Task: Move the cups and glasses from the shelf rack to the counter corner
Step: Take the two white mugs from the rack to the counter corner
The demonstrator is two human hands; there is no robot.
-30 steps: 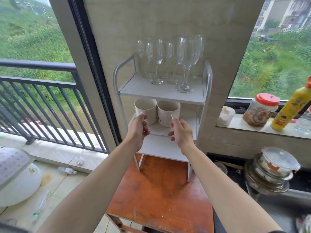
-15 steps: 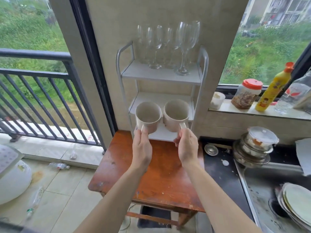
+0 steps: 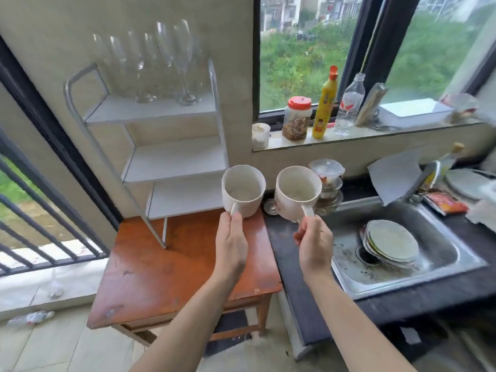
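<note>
Each hand carries one white cup by its handle, both held in the air in front of the person. The left hand [image 3: 231, 247] pinches the handle of the left cup [image 3: 243, 189] with its fingers [image 3: 236, 222] closed narrow around it; this cup hangs above the right edge of the orange wooden tabletop [image 3: 166, 275], just beside the lower shelves of the shelf rack [image 3: 171, 162]. The right hand [image 3: 314, 245] grips the handle of the right cup [image 3: 297, 193] the same way — fingers curled tight on it — and that cup hangs over the dark counter [image 3: 284, 242], between the wooden tabletop and the steel sink [image 3: 434, 253]. Both cups tilt their open mouths toward the camera and look empty, and they are close to each other without touching.

The white rack stands on the back of the wooden tabletop against the wall. Its middle and lower shelves are bare, while the top shelf holds a cluster of wine glasses [image 3: 161, 63], upright on their stems; blur makes their exact number hard to tell.

In the sink lies a stack of plates [image 3: 391, 244]. At the counter corner behind the right cup sits a pile of lidded containers [image 3: 327, 181]. On the window sill above stand a small white cup [image 3: 260, 135], a red-lidded jar [image 3: 297, 118], a yellow bottle [image 3: 325, 103] and a clear plastic bottle [image 3: 350, 103] — all in a row.
</note>
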